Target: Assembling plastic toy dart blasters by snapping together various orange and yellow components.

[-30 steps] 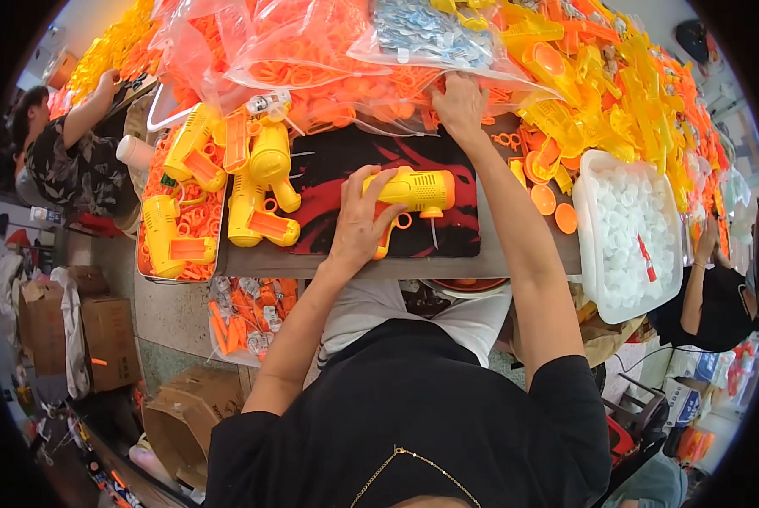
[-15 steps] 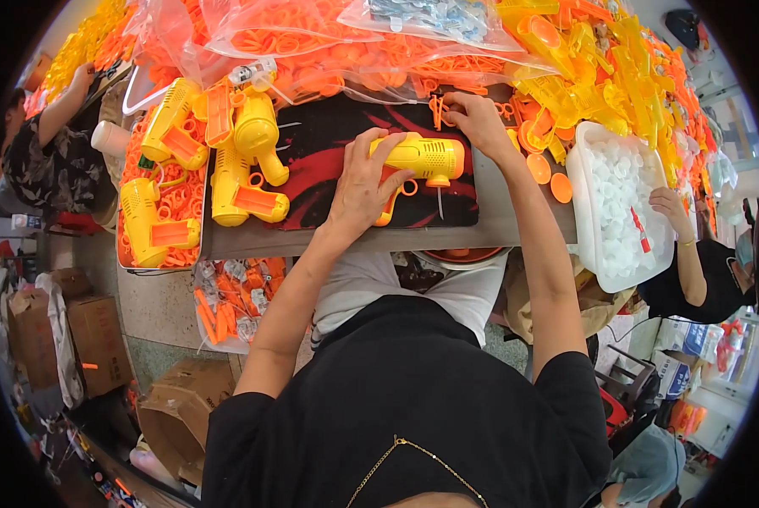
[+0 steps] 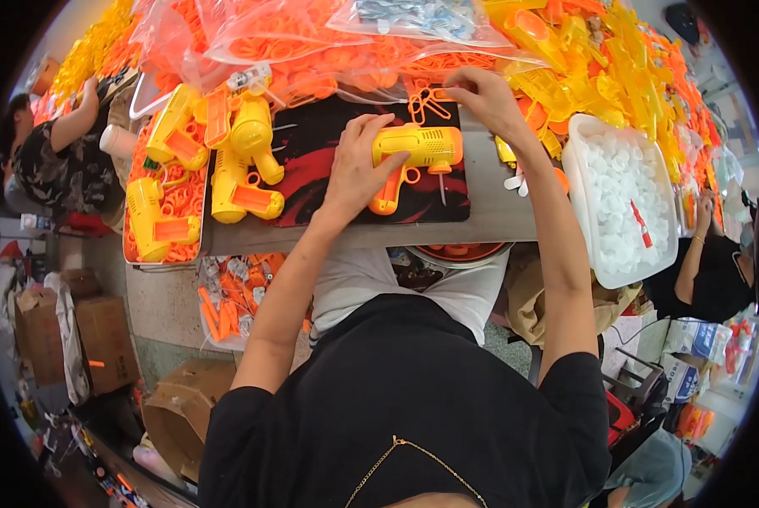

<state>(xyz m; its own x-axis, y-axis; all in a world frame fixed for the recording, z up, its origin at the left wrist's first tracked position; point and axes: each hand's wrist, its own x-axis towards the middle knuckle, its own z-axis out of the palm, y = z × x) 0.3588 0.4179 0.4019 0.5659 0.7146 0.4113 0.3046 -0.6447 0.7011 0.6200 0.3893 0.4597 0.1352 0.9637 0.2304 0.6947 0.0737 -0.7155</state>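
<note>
My left hand (image 3: 352, 173) is wrapped over the rear of a yellow toy gun (image 3: 426, 146), thumb on its near side. The gun lies on its side on a black and red mat (image 3: 303, 182), its vented barrel to the right and its handle toward me. An orange ring (image 3: 412, 175) shows at its trigger. Beyond the barrel, my right hand (image 3: 485, 103) pinches the edge of some thin orange looped plastic parts (image 3: 428, 103) at the mat's far edge. How many parts its fingertips grip cannot be made out.
Several yellow toy guns (image 3: 251, 135) lie at the left, some over a tray of orange rings (image 3: 168, 203). Clear bags of orange parts (image 3: 295, 38) line the back. At right stand a yellow heap (image 3: 599, 68) and a white bin of translucent caps (image 3: 621, 195). A co-worker's arm (image 3: 693, 262) is beyond.
My right hand has lifted slightly away from me, and the orange looped parts have shifted and spread. My left hand stays on the toy gun. The co-worker's hand has moved off the white bin.
</note>
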